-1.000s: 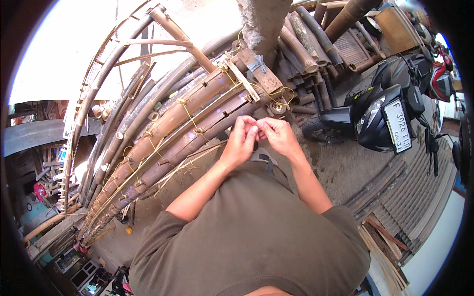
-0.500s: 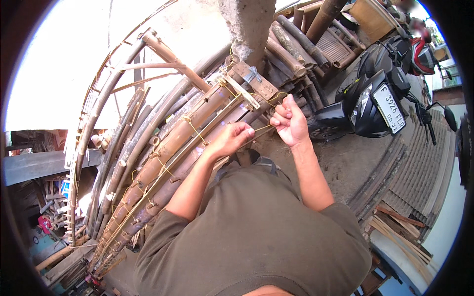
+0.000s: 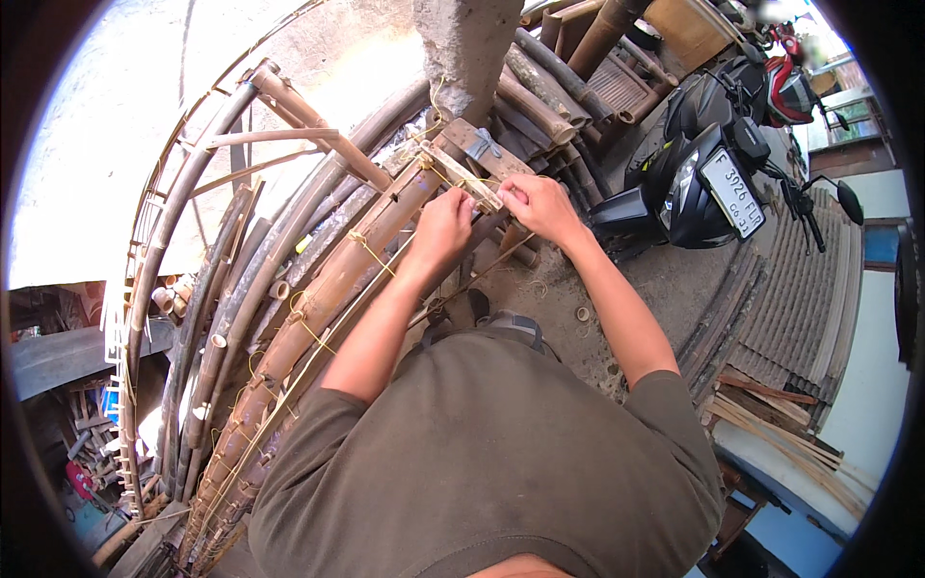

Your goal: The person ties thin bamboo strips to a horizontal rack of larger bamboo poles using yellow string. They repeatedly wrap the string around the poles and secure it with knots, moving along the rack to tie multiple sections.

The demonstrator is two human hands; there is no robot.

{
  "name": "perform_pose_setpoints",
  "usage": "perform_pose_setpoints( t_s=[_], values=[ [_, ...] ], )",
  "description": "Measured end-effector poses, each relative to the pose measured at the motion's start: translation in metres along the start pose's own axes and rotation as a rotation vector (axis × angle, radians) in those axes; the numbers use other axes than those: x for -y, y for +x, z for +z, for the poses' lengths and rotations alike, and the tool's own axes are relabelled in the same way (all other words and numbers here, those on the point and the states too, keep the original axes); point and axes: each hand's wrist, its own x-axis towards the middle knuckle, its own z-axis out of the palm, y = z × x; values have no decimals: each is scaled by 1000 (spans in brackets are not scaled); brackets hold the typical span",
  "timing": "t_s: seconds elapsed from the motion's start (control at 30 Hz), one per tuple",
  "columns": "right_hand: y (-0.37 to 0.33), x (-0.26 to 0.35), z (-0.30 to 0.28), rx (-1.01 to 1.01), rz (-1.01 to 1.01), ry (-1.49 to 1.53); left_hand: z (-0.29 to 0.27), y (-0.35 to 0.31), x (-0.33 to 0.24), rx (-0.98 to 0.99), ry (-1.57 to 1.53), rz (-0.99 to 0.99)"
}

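Our left hand [image 3: 445, 229] and right hand [image 3: 533, 204] meet at the upper end of the bamboo bundle [image 3: 328, 299], fingers curled in close. The left hand rests knuckles-up on the top pole, its fingertips pinched at the pale flat strip [image 3: 462, 178] that lies across the pole ends. The right hand is nearly closed too, thumb and forefinger pressed on the same strip from the other side; what exactly sits between those fingertips we cannot tell, it is too small.

The bundle itself is a set of long brown bamboo poles laid side by side, running from the lower left up toward the middle of the view, lashed at intervals with thin yellowish cord [image 3: 369, 252]. Its upper end sits just below a grey concrete post [image 3: 467, 43]. A thin splint [image 3: 482, 275] slants beneath our wrists.

To the left of the bundle stands a curved frame of bent poles [image 3: 183, 202]. To the right, well apart on the ground, a black motor scooter [image 3: 699, 173] is parked.
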Motion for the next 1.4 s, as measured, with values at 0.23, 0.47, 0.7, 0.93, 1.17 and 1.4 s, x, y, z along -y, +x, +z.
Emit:
perform_pose_setpoints(
  t_s=[0.23, 0.47, 0.7, 0.93, 1.17, 1.4],
  values=[
    [-23, -9, 31, -100, 84, -203, 48, -9, 17, -259, -27, -47],
    [-59, -11, 65, -138, -3, -336, 55, -6, 29, -372, -35, 73],
    [-75, -16, 72, 46, -121, -489, 53, -22, 28, -391, -131, 170],
    [-77, 15, 38, 229, -213, -497, 44, -41, 22, -209, 70, 283],
    [-46, 53, 16, 432, -224, -393, 38, -40, 24, -154, -16, 303],
    [23, 39, 11, 335, -157, -220, 45, -30, 24, -228, -106, 190]
  ],
)
